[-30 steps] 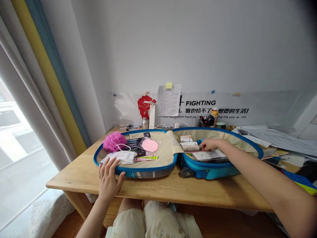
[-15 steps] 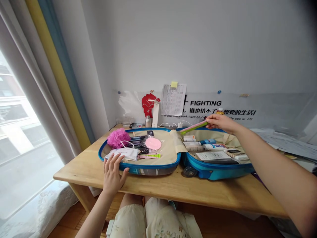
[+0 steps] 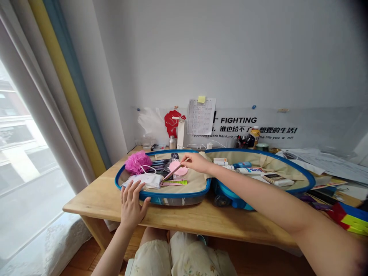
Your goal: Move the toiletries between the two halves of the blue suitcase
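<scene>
An open blue suitcase lies across the table, its two halves side by side. My left hand rests with fingers spread on the near rim of the left half, fingertips against a white packet. My right hand is over that half, its fingers closed on one end of a slim pink-and-green packet, which slants down to the left. Below it lies a similar pink-and-green packet. Around these are a pink bath puff, a pink oval sponge in clear wrap and several dark wrapped items.
The suitcase's right half holds tubes, a blue bottle and flat boxes, partly behind my right arm. Along the wall stand a silver bottle, a white lamp and an orange-yellow bottle. Papers cover the table's right side.
My right hand has swung left and toward me, from above the right half to the left half, carrying the slim packet. My left hand stays on the rim.
</scene>
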The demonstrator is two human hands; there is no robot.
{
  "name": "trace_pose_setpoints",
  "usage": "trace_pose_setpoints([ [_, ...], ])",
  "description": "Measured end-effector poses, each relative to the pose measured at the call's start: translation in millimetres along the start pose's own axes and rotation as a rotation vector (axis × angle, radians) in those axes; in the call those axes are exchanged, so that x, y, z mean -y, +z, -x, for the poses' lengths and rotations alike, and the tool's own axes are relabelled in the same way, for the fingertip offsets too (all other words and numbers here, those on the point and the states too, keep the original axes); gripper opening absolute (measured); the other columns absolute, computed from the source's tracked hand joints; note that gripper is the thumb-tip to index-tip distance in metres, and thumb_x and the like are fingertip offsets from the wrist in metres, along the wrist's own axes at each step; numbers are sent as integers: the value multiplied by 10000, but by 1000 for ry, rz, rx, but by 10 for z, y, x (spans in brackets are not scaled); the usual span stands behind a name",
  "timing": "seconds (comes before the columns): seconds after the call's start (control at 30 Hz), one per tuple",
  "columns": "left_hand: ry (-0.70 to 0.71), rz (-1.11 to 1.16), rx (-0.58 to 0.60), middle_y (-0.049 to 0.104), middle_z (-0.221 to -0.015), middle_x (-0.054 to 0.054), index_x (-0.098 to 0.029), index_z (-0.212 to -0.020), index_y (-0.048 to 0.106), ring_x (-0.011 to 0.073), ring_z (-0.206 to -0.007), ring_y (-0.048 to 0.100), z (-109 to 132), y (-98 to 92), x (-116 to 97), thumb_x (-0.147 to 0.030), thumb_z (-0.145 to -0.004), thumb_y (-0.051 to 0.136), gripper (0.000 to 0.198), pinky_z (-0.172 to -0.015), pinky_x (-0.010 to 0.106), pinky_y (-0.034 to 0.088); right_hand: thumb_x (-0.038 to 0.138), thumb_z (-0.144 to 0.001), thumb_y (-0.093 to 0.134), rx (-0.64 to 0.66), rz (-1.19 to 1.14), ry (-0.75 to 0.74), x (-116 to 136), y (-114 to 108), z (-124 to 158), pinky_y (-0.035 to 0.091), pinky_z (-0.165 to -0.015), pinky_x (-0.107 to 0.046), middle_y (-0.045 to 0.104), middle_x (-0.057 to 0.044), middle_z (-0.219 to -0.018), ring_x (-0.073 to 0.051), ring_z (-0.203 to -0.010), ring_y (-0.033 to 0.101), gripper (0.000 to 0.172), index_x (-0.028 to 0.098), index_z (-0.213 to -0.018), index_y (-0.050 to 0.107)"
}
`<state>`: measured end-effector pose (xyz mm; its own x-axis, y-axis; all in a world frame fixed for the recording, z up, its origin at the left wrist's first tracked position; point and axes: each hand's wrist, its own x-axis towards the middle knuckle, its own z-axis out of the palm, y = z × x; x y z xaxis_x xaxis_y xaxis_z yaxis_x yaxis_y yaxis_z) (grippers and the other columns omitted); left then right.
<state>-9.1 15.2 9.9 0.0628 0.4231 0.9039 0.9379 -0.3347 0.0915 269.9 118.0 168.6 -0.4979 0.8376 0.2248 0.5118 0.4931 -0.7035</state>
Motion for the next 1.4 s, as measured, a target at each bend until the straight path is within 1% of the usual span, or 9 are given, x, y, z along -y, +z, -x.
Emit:
trace_pose_setpoints([
  [0.17, 3, -2, 0, 593, -1312, 142, -190, -1348, 503, 298, -1388, 404, -9, -9, -12, -403, -960, 470, 444, -1206, 496, 174, 239, -791, 619, 65, 43, -56, -67, 128, -34, 507, -748, -275, 725, -33, -901, -148, -810, 667, 51, 195, -775, 638],
  [0.53, 8, 0, 3, 575, -1366, 134, -212, -1424, 450, 296, -1437, 361, 7, -15, -5, -404, -966, 471, 497, -1219, 486, 168, 248, -727, 682, 275, 125, -120, -198, 49, 121, 511, -787, -249, 756, 0, -856, -142, -800, 685, 60, 208, -751, 720],
  [0.67, 6, -8, 2, 519, -1435, 149, -210, -1476, 389, 291, -1475, 303, 30, -31, -30, -369, -975, 471, 532, -1219, 485, 175, 335, -783, 641, 179, 177, -67, -242, -224, 88, 505, -832, -279, 759, -26, -917, -163, -872, 683, 178, 207, -866, 733],
  [0.83, 6, 1, -16, 485, -1469, 157, -217, -1498, 360, 294, -1493, 273, 41, -35, -50, -358, -976, 476, 553, -1213, 495, 196, 447, -867, 504, -9, 285, 84, -501, -852, 13, 488, -901, -333, 730, -85, -1066, -184, -952, 664, 358, 184, -1028, 686],
  [0.9, 4, 5, -8, 488, -1470, 154, -221, -1493, 369, 294, -1490, 279, 42, -36, -47, -356, -975, 477, 546, -1216, 499, 189, 489, -844, 527, -14, 348, 157, -653, -1074, 53, 482, -902, -345, 722, -93, -1083, -203, -975, 655, 378, 186, -1006, 686],
  [1.0, -2, 8, 2, 490, -1471, 155, -216, -1479, 390, 299, -1485, 289, 44, -38, -42, -358, -971, 483, 536, -1220, 499, 182, 535, -713, 672, 86, 438, 272, -888, -1286, 200, 495, -830, -337, 734, -72, -964, -224, -920, 659, 372, 203, -878, 701],
  [1.1, 0, 11, -3, 499, -1464, 152, -216, -1466, 407, 298, -1483, 294, 44, -39, -42, -361, -968, 489, 525, -1222, 494, 178, 468, -554, 787, 201, 535, 379, -1097, -1358, 384, 493, -741, -339, 717, -68, -841, -245, -827, 662, 355, 202, -771, 693],
  [1.17, -1, 15, -4, 503, -1461, 148, -219, -1463, 409, 296, -1483, 294, 45, -39, -43, -358, -967, 490, 522, -1223, 493, 174, 424, -511, 801, 245, 601, 425, -1208, -1360, 489, 486, -725, -350, 707, -77, -848, -265, -822, 662, 360, 200, -771, 693],
  [1.4, -9, 19, 6, 517, -1442, 146, -219, -1452, 420, 290, -1482, 296, 49, -42, -39, -349, -966, 492, 508, -1220, 493, 176, 399, -574, 748, 293, 732, 473, -1385, -1295, 625, 477, -792, -360, 705, -93, -1011, -295, -957, 654, 382, 214, -904, 695],
])
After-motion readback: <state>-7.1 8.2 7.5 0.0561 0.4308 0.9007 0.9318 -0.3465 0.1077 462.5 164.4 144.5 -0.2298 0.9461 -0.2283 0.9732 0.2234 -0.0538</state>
